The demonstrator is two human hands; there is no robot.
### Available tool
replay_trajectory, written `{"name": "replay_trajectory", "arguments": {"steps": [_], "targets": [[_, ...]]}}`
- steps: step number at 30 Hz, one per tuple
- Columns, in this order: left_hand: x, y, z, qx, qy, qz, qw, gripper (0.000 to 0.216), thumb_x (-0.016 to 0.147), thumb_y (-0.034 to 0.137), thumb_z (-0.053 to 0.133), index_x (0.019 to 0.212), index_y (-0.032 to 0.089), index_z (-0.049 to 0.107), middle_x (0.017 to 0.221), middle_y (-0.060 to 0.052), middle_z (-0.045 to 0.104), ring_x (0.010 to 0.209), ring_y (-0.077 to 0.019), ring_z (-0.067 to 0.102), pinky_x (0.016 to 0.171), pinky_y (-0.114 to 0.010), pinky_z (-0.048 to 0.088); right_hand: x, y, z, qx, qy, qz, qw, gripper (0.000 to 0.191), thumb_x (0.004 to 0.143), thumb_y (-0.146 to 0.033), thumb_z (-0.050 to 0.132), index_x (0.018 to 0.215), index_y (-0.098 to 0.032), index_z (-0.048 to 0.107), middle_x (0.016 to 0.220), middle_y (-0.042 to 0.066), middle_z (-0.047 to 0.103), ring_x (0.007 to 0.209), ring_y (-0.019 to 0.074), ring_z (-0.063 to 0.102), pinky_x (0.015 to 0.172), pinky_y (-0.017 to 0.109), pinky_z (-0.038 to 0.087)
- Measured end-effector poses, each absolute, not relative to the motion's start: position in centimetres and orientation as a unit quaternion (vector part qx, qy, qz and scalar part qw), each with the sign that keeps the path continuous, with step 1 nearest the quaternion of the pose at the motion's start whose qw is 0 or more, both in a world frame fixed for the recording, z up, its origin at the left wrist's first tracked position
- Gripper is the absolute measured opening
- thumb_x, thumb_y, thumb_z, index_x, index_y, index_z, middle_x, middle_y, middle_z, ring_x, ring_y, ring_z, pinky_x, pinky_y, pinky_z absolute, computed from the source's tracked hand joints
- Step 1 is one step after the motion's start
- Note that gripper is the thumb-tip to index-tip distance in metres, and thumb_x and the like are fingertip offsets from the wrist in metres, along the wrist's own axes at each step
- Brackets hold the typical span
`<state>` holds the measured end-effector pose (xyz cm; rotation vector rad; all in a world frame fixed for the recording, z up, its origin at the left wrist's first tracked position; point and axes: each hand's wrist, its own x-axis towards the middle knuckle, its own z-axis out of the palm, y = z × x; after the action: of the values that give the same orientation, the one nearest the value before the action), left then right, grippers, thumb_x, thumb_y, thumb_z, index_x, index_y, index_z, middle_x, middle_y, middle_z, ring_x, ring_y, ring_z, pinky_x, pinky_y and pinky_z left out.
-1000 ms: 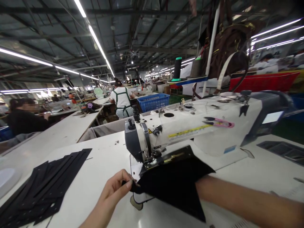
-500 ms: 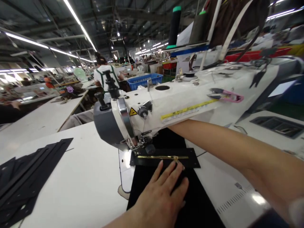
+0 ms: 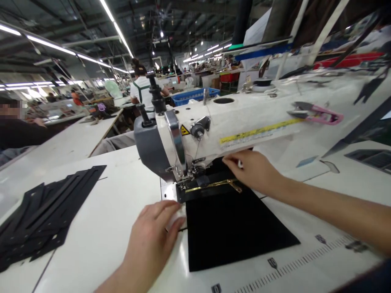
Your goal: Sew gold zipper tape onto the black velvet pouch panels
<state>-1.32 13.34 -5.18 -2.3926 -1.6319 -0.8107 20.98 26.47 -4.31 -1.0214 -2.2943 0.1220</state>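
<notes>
A black fabric panel (image 3: 235, 232) lies on the sewing machine bed, with a darker strip carrying a gold zipper (image 3: 214, 185) across its far part. The zipper's left end is at the presser foot (image 3: 183, 185), and its gold pull (image 3: 234, 186) hangs toward the right. My left hand (image 3: 152, 232) rests beside the panel's left edge, thumb and fingers apart around a small gap. Under the machine arm, my right hand (image 3: 249, 169) is closed in a pinch above the far right of the fabric. Whatever its fingertips hold is too small to make out.
The white sewing machine (image 3: 259, 114) spans the view, with pink-handled thread snips (image 3: 317, 112) on its arm. Black strips (image 3: 58, 203) are piled at left. A printed ruler scale (image 3: 275, 276) runs along the front. Further back are a blue crate (image 3: 195, 95) and a seated person (image 3: 142, 87).
My left hand has moved left off the zipper to beside the fabric. My right hand has come into view from behind the machine arm. The zipper strip now sits tilted, rising toward the right.
</notes>
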Motion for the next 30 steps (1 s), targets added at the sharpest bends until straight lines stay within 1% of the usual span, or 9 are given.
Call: {"name": "replay_trajectory", "arguments": {"steps": [1,3,5,7,8,11,15,21,30], "targets": [[-2.3,13.8,-5.5,-0.789,-0.548,-0.259,0.101,0.022,0.085,0.026,0.049,0.102,0.017,0.06,0.101,-0.011,0.065,0.089,-0.0252,0.063,0.074,-0.043,0.053,20.5,25.1,-4.5,-0.361,-0.881,0.044,0.302,0.02,0.088,-0.02,0.045,0.082,-0.016,0.063,0.08,0.005,0.063,0.075,0.0178,0.059,0.072,0.033,0.048],[-3.2,14.9,-6.3,-0.805,-0.527,-0.24,0.126,0.021,0.086,0.023,0.046,0.099,0.016,0.061,0.103,-0.012,0.065,0.097,-0.0265,0.061,0.086,-0.05,0.047,19.2,22.3,-5.3,-0.29,-0.913,0.034,0.285,0.021,0.087,-0.016,0.044,0.085,-0.016,0.065,0.085,0.008,0.065,0.079,0.0198,0.059,0.075,0.035,0.048],[-3.1,15.9,-7.0,-0.815,-0.514,-0.23,0.139,0.02,0.086,0.018,0.044,0.093,0.016,0.063,0.1,-0.011,0.067,0.097,-0.0247,0.061,0.09,-0.05,0.044,17.5,20.7,-6.3,-0.266,-0.921,0.011,0.283,0.025,0.085,-0.013,0.044,0.103,-0.009,0.061,0.107,0.014,0.061,0.098,0.0249,0.056,0.089,0.04,0.044],[-2.4,16.2,-7.2,-0.813,-0.514,-0.224,0.153,0.02,0.086,0.015,0.044,0.09,0.016,0.063,0.098,-0.01,0.067,0.095,-0.0232,0.062,0.09,-0.048,0.046,16.1,20.6,-7.2,-0.262,-0.925,0.013,0.273,0.03,0.084,-0.012,0.045,0.109,-0.003,0.058,0.115,0.017,0.057,0.108,0.0262,0.051,0.097,0.04,0.039],[-2.1,16.2,-7.2,-0.812,-0.515,-0.223,0.161,0.02,0.086,0.014,0.044,0.089,0.016,0.063,0.097,-0.01,0.068,0.094,-0.0228,0.063,0.089,-0.047,0.046,15.7,21.1,-7.4,-0.259,-0.927,0.02,0.269,0.03,0.084,-0.011,0.045,0.109,-0.001,0.058,0.115,0.017,0.057,0.108,0.0258,0.051,0.098,0.039,0.038],[-1.5,16.0,-7.0,-0.808,-0.516,-0.225,0.173,0.02,0.086,0.012,0.042,0.086,0.015,0.063,0.095,-0.011,0.068,0.092,-0.0221,0.063,0.088,-0.045,0.047,15.3,22.7,-7.4,-0.228,-0.935,0.049,0.268,0.027,0.083,-0.009,0.045,0.103,-0.003,0.061,0.109,0.015,0.06,0.104,0.0236,0.054,0.095,0.036,0.041],[-1.5,16.0,-7.0,-0.815,-0.501,-0.225,0.185,0.022,0.086,0.011,0.04,0.085,0.013,0.062,0.094,-0.012,0.068,0.092,-0.0233,0.063,0.087,-0.044,0.048,15.6,23.6,-6.9,-0.178,-0.946,0.071,0.261,0.029,0.082,-0.006,0.042,0.104,-0.006,0.06,0.106,0.013,0.061,0.1,0.0213,0.055,0.092,0.034,0.043],[-1.8,16.4,-7.3,-0.823,-0.484,-0.223,0.198,0.024,0.086,0.011,0.039,0.086,0.012,0.063,0.094,-0.013,0.068,0.091,-0.0236,0.063,0.085,-0.043,0.05,15.8,23.7,-7.0,-0.172,-0.95,0.063,0.254,0.027,0.082,-0.008,0.042,0.102,-0.009,0.06,0.106,0.012,0.061,0.098,0.0208,0.056,0.088,0.033,0.045],[-1.8,16.5,-7.1,-0.82,-0.492,-0.203,0.211,0.027,0.088,0.013,0.037,0.085,0.012,0.064,0.097,-0.014,0.067,0.091,-0.025,0.063,0.079,-0.043,0.051,15.7,23.7,-6.7,-0.165,-0.954,0.057,0.245,0.024,0.082,-0.007,0.042,0.098,-0.008,0.06,0.103,0.013,0.061,0.1,0.0192,0.054,0.091,0.03,0.041]]}}
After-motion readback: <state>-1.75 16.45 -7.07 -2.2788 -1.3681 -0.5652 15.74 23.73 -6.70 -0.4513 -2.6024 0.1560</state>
